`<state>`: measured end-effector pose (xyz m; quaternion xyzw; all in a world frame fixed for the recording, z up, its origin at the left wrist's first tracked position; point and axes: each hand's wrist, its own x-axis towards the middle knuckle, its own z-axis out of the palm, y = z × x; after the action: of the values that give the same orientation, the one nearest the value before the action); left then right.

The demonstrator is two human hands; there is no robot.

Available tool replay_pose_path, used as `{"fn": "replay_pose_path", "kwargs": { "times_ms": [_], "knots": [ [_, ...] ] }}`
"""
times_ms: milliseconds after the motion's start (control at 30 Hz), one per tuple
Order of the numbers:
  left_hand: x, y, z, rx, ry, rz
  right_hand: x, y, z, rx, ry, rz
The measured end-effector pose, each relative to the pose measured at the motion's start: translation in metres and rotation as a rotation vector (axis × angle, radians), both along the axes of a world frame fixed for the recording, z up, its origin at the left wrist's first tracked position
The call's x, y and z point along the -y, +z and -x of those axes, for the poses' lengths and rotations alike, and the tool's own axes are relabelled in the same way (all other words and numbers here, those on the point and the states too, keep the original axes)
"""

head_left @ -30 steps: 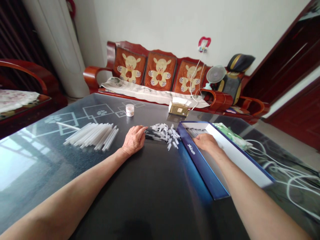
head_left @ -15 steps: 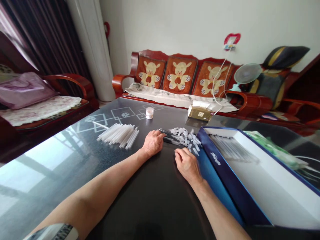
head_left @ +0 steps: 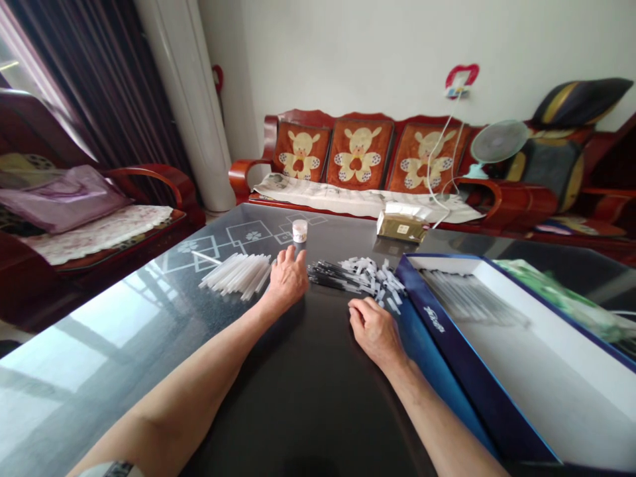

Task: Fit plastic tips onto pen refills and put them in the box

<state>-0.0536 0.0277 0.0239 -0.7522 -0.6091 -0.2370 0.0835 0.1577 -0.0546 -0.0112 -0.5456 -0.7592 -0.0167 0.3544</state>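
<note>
My left hand (head_left: 287, 281) rests on the dark glass table (head_left: 149, 318), fingers stretched forward and empty, between a pile of white tubes (head_left: 237, 273) and a bunch of thin black refills (head_left: 332, 275). Just beyond its fingertips stands a small white jar (head_left: 299, 230). My right hand (head_left: 376, 329) lies knuckles up with fingers curled, beside a heap of small white caps (head_left: 375, 277) and the blue edge of an open box (head_left: 437, 324). Whether the curled fingers hold anything is hidden.
The white-lined box holds clear tubes (head_left: 464, 301) at its far end. A small tan carton (head_left: 401, 225) sits at the table's far edge. Behind it are a red wooden sofa (head_left: 358, 159), a small fan (head_left: 498, 142) and a white column (head_left: 183, 99). An armchair (head_left: 94, 218) stands left.
My left hand has slid left off the black refills and opened flat near the jar. My right hand, out of the box since a second ago, has barely moved. The view shifted slightly.
</note>
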Motion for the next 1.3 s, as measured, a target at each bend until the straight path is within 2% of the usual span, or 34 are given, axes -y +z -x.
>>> {"fn": "replay_pose_path", "kwargs": {
  "times_ms": [67,233,333,500,633,833,1000,1133,1300],
  "knots": [
    [-0.003,0.010,0.004,-0.008,0.005,-0.003,0.000,0.001,0.000,-0.025,0.000,-0.005],
    [-0.013,0.024,0.025,-0.154,0.006,0.230,-0.003,-0.002,-0.002,-0.052,-0.009,-0.026],
    [-0.014,0.025,0.031,-0.182,-0.123,0.270,-0.005,-0.003,-0.003,-0.070,0.004,-0.037],
    [-0.008,0.021,0.026,-0.271,-0.424,0.277,-0.006,-0.002,-0.002,-0.055,0.055,-0.054],
    [-0.009,0.016,0.021,-0.295,-0.536,0.292,-0.006,-0.002,0.001,0.090,0.085,-0.013],
    [-0.010,0.015,0.021,-0.278,-0.545,0.318,-0.006,-0.002,0.004,0.196,0.052,0.067],
    [-0.010,0.017,0.022,-0.233,-0.561,0.322,-0.004,0.003,0.004,0.163,0.021,0.078],
    [-0.012,0.019,0.022,-0.160,-0.639,0.248,-0.003,0.004,0.004,0.175,0.025,0.101],
    [-0.013,0.011,0.014,0.054,-0.640,0.141,-0.001,0.004,0.005,0.179,-0.030,0.099]
  ]
}}
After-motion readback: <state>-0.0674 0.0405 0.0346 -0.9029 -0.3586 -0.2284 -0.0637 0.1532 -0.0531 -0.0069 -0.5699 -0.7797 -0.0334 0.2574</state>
